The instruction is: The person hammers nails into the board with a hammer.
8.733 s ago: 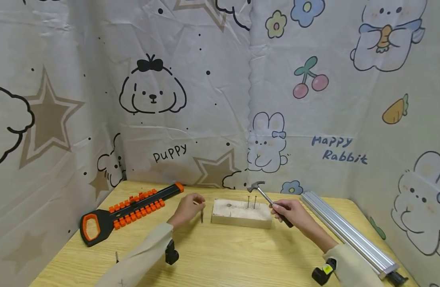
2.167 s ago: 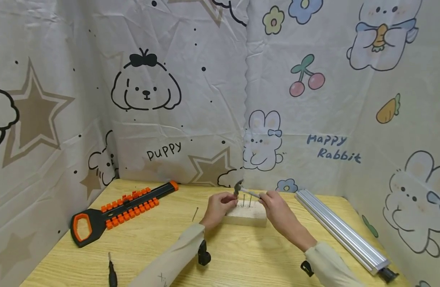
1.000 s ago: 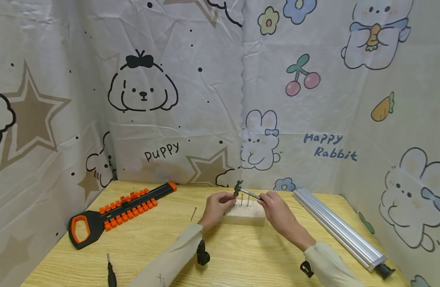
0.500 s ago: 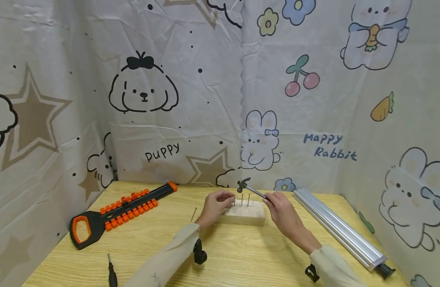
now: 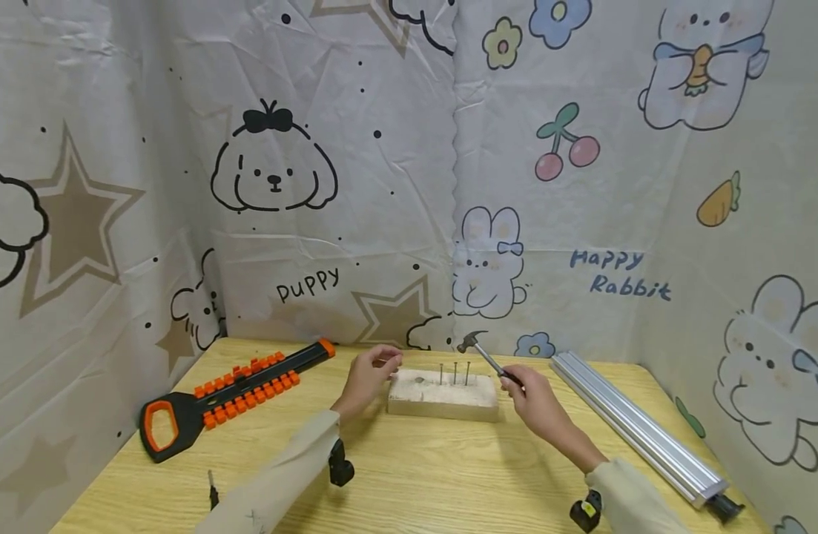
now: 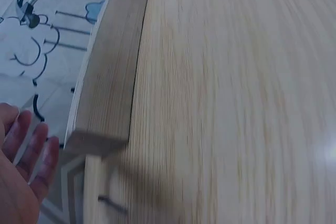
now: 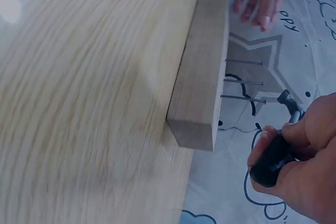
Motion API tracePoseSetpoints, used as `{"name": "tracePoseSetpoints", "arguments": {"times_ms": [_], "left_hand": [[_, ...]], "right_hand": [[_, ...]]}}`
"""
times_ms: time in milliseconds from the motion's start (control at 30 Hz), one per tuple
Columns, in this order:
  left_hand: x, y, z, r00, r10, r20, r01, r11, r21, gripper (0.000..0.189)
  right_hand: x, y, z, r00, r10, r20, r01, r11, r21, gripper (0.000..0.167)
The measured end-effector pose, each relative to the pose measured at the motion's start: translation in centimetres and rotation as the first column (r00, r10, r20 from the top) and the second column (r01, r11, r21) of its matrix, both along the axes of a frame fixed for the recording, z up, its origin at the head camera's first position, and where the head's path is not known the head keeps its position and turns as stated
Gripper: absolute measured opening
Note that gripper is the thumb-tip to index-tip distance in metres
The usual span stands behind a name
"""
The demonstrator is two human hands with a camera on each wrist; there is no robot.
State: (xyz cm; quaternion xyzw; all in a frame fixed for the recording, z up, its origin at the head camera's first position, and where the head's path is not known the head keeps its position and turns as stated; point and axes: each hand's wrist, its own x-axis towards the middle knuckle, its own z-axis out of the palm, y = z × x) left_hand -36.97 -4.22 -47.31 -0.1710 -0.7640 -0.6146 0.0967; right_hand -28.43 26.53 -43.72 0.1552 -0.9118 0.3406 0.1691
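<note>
A pale wooden block [image 5: 442,408] lies on the table, with three nails [image 5: 455,373] standing upright in a row in its top. My right hand [image 5: 534,398] grips a claw hammer [image 5: 490,359] by its black handle; the hammer head is raised above and right of the nails. In the right wrist view, fingers and thumb wrap around the handle [image 7: 270,161]. Just off the block's left end is my left hand [image 5: 365,382], fingers loosely bent and holding nothing. The left wrist view shows a loose nail [image 6: 112,204] on the table below this hand.
At left lies a black and orange rack [image 5: 238,393] with rows of orange clips. A dark screwdriver [image 5: 213,491] is partly hidden by the left sleeve. Along the right side runs a long silver metal bar [image 5: 642,430]. Printed cloth walls [image 5: 395,185] enclose the table [image 5: 435,475].
A third nail has joined the two standing in the block. My left hand has let go of it and drawn back left. The hammer has lifted off that nail and shifted right.
</note>
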Motion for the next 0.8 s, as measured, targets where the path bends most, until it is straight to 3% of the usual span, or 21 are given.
{"name": "tracePoseSetpoints", "arguments": {"times_ms": [100,233,333,433,500,567,667,800], "left_hand": [[0.1,-1.3,0.0,1.0,0.028,0.013,-0.027,0.998,-0.048,0.017],[0.2,-2.8,-0.2,0.998,0.063,0.01,-0.061,0.989,-0.135,0.018],[0.2,-3.8,-0.6,0.996,0.089,-0.012,-0.089,0.967,-0.238,0.018],[0.2,-4.6,-1.0,0.992,0.129,-0.011,-0.126,0.94,-0.317,0.015],[0.3,-5.0,-1.1,0.988,0.155,0.01,-0.142,0.926,-0.351,0.013],[0.4,-5.2,-1.1,0.983,0.179,0.05,-0.145,0.907,-0.395,0.013],[0.7,-5.4,-0.8,0.975,0.192,0.111,-0.116,0.868,-0.483,0.022],[1.1,-5.1,0.1,0.968,0.191,0.16,-0.069,0.823,-0.564,0.03]], "right_hand": [[0.1,0.1,0.4,0.988,0.033,0.152,-0.021,0.996,-0.084,0.018],[0.0,0.5,0.6,0.933,0.149,0.328,-0.059,0.961,-0.269,0.029],[-0.3,0.9,0.7,0.878,0.235,0.416,-0.022,0.889,-0.457,0.036],[-0.5,1.3,0.8,0.827,0.326,0.457,0.033,0.784,-0.62,0.046],[-0.5,1.4,0.8,0.798,0.376,0.471,0.067,0.722,-0.689,0.052],[-0.6,1.4,0.7,0.776,0.407,0.482,0.087,0.688,-0.721,0.055],[-0.6,1.1,0.6,0.77,0.4,0.498,0.113,0.682,-0.723,0.055],[-0.7,0.5,0.5,0.795,0.329,0.51,0.119,0.739,-0.663,0.053]]}}
